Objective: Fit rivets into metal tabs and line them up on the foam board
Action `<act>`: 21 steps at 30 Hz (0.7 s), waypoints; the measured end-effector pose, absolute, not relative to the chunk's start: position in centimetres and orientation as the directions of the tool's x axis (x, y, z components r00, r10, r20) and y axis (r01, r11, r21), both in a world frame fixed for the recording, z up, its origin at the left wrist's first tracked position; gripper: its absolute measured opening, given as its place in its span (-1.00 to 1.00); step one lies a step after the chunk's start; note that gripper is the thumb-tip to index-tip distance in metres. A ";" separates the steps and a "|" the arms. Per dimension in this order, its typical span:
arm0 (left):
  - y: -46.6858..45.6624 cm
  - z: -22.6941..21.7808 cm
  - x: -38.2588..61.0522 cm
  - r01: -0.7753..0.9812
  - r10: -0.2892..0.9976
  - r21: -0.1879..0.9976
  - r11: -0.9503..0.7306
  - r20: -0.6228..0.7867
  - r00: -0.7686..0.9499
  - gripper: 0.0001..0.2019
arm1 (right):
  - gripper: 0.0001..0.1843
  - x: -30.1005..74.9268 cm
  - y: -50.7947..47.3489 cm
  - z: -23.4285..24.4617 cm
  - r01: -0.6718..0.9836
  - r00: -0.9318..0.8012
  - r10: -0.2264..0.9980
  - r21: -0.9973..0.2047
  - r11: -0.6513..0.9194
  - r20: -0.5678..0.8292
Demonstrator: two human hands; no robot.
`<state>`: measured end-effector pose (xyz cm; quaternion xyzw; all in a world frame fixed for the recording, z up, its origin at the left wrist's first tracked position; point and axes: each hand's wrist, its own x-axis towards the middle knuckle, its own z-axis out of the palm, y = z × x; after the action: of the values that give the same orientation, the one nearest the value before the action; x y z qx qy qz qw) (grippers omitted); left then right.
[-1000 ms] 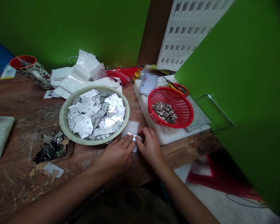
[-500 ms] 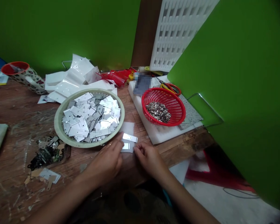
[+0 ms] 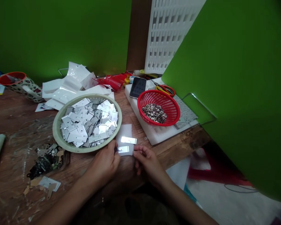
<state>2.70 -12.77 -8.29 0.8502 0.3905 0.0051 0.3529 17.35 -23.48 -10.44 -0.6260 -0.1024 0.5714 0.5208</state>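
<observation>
Two shiny flat metal plates, a farther metal plate and a nearer metal plate, lie on a small white foam sheet at the table's front. My left hand is closed at the sheet's left edge, its fingertips against the nearer plate's left end. My right hand pinches the sheet's right edge between thumb and forefinger. Just beyond my left hand, a pale green basin holds a heap of similar metal plates.
A red basket of small shiny metal parts stands on a white foam block, beside a phone and scissors. White scraps, a patterned mug and dark small parts lie leftward. Green panels enclose the back and right.
Both plates and the foam sheet have shifted slightly relative to my hands. My left fingers have drawn back to the sheet's left edge, and my right fingers have spread somewhat. The view has turned slightly.
</observation>
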 end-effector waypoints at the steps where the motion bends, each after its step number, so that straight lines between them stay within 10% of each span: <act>1: -12.8 -8.2 2.6 0.659 0.666 0.613 -0.435 -0.274 0.694 -0.87 | -0.50 17.2 -23.5 -10.5 -0.462 0.349 0.720 -0.779 -0.424 -0.599; 21: -14.1 -7.5 0.4 0.540 0.604 0.780 -0.317 -0.273 0.749 -0.89 | -0.56 19.4 -32.1 -9.1 -0.585 0.334 0.627 -0.676 -0.448 -0.704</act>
<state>0.42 -14.06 -7.47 0.8107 0.3527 0.0346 0.4661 19.37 -32.10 -9.09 -0.6255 -0.0167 0.5768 0.5251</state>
